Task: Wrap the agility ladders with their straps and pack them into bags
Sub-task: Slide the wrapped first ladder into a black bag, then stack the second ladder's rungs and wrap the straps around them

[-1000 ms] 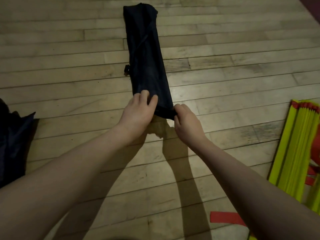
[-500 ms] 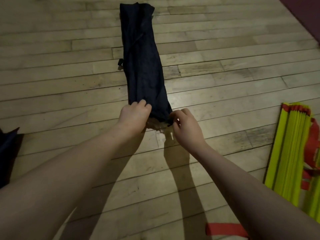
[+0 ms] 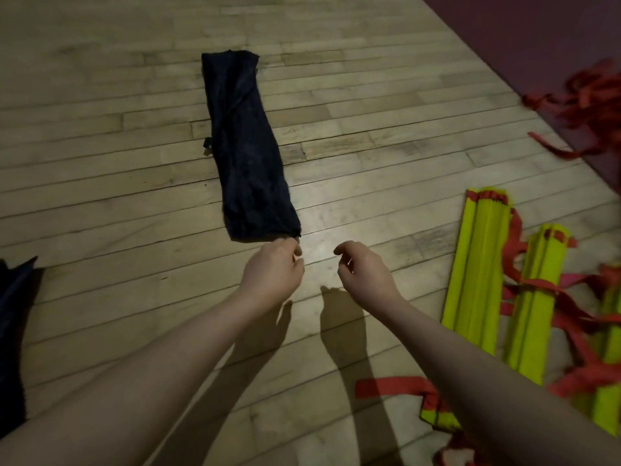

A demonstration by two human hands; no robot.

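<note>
1. Both hands hold nothing. Left hand (image 3: pixel 273 274) hovers with fingers loosely curled, its fingertips just at the near end of the bag (image 3: pixel 247 146); whether they touch the fabric cannot be told. Right hand (image 3: pixel 364 272) hovers beside it, apart from the bag, fingers loosely curled and empty.
2. Nearest, at bottom right: a red strap (image 3: pixel 391 386) lies flat on the floor (image 3: pixel 353 156), running under the right forearm to a small yellow ladder end (image 3: pixel 437 417).
3. At right: bundled ladders lie side by side. One yellow bundle (image 3: pixel 477 264) lies nearest the hands; a second bundle (image 3: pixel 534 304) lies just beside it, with a red strap across its middle. A third bundle (image 3: pixel 608 375) is partly cut off by the frame edge. Red straps trail loose among them. None of these bundles is in a bag.
4. At the left edge: dark fabric (image 3: pixel 13 331) lies on the floor, partly out of view; what it is cannot be told.
5. Centre: the bag, dark and long, lies flat on the floor, running away from the hands. It looks filled along its length. Its near end is gathered shut, so its contents are hidden.
6. Far right: a loose heap of red straps (image 3: pixel 584 105) lies where the floor meets a dark red surface (image 3: pixel 521 31).
</note>
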